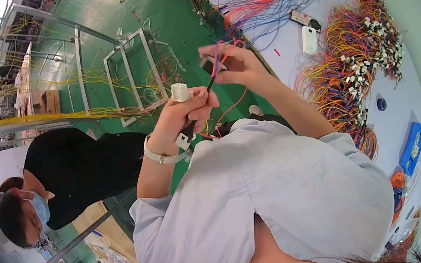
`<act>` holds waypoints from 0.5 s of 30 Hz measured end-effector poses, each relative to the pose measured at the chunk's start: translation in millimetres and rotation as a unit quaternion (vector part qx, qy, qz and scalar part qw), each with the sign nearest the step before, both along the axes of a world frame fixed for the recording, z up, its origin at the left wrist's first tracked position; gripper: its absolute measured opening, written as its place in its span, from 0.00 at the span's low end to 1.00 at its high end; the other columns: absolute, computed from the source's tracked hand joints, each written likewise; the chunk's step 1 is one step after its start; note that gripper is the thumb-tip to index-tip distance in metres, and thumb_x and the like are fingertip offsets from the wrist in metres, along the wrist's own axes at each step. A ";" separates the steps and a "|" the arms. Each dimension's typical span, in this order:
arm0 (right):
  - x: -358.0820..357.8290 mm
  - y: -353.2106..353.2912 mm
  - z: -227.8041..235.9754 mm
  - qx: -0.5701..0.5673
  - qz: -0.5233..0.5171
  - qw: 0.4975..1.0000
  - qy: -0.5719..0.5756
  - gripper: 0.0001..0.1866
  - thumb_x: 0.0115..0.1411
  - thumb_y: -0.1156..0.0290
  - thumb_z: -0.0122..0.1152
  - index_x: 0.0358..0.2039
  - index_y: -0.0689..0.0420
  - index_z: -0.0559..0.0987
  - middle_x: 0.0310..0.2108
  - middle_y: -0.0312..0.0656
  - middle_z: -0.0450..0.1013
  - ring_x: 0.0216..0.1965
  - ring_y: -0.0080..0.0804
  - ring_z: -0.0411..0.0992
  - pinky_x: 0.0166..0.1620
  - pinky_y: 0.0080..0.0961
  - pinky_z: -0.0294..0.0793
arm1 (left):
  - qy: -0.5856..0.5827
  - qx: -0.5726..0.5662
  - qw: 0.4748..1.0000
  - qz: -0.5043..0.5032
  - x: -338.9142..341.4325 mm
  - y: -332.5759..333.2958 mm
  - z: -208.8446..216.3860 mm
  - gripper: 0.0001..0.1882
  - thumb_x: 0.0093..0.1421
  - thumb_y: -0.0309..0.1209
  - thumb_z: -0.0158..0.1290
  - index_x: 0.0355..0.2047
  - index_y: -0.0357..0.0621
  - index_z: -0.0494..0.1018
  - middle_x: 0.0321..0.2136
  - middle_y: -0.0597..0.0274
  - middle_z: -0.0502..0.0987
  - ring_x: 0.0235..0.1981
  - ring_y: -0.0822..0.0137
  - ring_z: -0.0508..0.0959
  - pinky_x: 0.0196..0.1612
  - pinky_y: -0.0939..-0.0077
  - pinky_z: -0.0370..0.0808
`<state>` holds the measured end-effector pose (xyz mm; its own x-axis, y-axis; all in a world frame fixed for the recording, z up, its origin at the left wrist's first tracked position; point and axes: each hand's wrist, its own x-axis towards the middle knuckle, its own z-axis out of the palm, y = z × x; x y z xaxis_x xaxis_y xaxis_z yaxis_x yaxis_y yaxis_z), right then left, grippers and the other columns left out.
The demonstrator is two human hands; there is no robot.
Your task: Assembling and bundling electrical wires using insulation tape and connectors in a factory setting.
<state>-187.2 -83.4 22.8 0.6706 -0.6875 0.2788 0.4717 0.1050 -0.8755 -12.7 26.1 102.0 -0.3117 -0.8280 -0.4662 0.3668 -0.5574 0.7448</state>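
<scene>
My left hand [186, 114] is closed around a wire harness. A white plug connector [179, 92] sticks up above its fingers, and another white connector [183, 141] hangs below the palm by the wrist. From the left fingers a black-wrapped stretch of the harness [211, 83] runs up to the right. My right hand [242, 67] is closed at its upper end, on a blurred, dark piece that looks like a roll of black tape [209, 66]. Red and blue wires [219, 55] come out between the right fingers, and one red wire loops down toward my lap.
On the white table [280, 70] to the right lie heaped wires with white connectors [352, 66], a white phone-like case [309, 39], a black tape roll [381, 103] and a blue box [412, 149]. At left are a metal frame rack [129, 73] hung with yellow wires and a person in black [82, 174].
</scene>
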 end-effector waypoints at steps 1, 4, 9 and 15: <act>3.0 -0.2 -1.6 0.030 -0.025 0.999 -0.005 0.25 0.51 0.79 0.62 0.52 0.66 0.72 0.51 0.42 0.70 0.52 0.29 0.67 0.58 0.26 0.64 | 0.001 -0.010 1.000 -0.001 -2.1 -1.7 0.3 0.14 0.67 0.35 0.44 0.32 0.37 0.71 0.14 0.76 0.60 0.13 0.84 0.58 0.15 0.86 0.54; 5.4 -6.4 -4.6 0.117 0.078 0.987 0.073 0.22 0.60 0.72 0.56 0.54 0.68 0.70 0.50 0.50 0.71 0.54 0.37 0.69 0.60 0.35 0.63 | 0.029 0.016 0.999 0.013 -3.4 -6.2 2.2 0.14 0.68 0.36 0.43 0.32 0.37 0.71 0.14 0.77 0.59 0.13 0.84 0.56 0.15 0.86 0.53; -15.9 -20.9 -1.1 0.122 0.247 0.949 -0.153 0.31 0.58 0.50 0.51 0.49 0.67 0.73 0.58 0.55 0.62 0.59 0.48 0.62 0.59 0.43 0.62 | 0.017 0.032 0.999 0.023 -3.0 -11.7 -0.1 0.12 0.67 0.35 0.43 0.34 0.39 0.70 0.13 0.79 0.57 0.11 0.84 0.53 0.11 0.87 0.51; -36.7 -20.4 3.8 0.004 0.112 0.992 0.053 0.22 0.53 0.73 0.61 0.48 0.66 0.74 0.48 0.47 0.73 0.51 0.33 0.70 0.57 0.30 0.65 | -0.110 -0.004 0.994 0.022 -13.3 -27.0 -9.4 0.15 0.67 0.35 0.44 0.34 0.36 0.76 0.15 0.74 0.65 0.13 0.84 0.57 0.16 0.88 0.53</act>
